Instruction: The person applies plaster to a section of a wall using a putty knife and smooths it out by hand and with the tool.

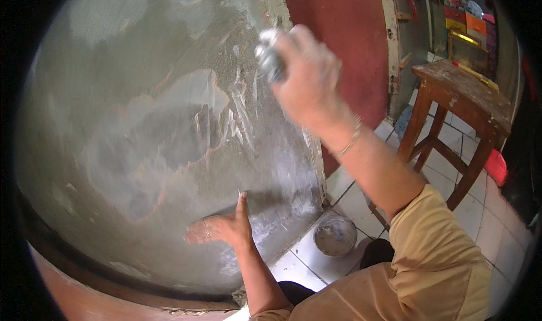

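Right hand [309,67] was clamped around a motion-blurred, silver-grey object [272,62] before the mottled grey plaster wall [147,95], near its right edge. Left hand [226,228], thumb apart from fingers, was lower, at its surface.

On my remote screen the right hand [310,75] was a blur, its object [271,60] too smeared to name, the left sleeve [275,315] ran off the lower edge, the picture's dark rim cropped the wall [141,61], and the far clutter [464,8] looked too small to tell!
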Tool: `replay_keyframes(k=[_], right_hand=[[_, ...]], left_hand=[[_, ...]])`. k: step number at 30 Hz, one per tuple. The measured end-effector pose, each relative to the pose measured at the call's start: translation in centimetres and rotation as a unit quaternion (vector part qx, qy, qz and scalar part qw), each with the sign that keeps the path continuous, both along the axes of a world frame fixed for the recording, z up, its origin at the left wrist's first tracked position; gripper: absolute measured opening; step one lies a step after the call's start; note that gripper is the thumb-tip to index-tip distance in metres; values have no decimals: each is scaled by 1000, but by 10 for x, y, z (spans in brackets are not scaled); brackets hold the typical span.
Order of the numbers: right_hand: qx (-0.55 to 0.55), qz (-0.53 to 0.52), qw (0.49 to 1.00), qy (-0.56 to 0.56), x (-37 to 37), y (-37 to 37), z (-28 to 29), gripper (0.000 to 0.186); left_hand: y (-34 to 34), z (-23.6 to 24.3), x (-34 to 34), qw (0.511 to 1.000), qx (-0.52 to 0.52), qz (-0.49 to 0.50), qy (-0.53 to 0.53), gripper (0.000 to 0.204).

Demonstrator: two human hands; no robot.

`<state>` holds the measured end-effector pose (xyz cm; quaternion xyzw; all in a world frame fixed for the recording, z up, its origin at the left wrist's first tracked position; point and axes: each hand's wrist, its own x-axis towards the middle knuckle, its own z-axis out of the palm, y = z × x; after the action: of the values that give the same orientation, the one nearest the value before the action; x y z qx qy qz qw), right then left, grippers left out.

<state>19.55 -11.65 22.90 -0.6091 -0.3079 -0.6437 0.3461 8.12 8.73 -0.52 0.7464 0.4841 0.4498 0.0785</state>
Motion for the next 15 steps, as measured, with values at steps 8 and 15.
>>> replay_keyframes(k=[8, 15], right_hand=[[-1, 278, 927, 253, 15, -94, 92, 13], [-198, 291, 898, 264, 11, -88, 124, 15]], left_hand=[[-3, 3, 0, 999, 13, -16, -29, 159], [-4, 5, 0, 999, 38, -7, -29, 158]])
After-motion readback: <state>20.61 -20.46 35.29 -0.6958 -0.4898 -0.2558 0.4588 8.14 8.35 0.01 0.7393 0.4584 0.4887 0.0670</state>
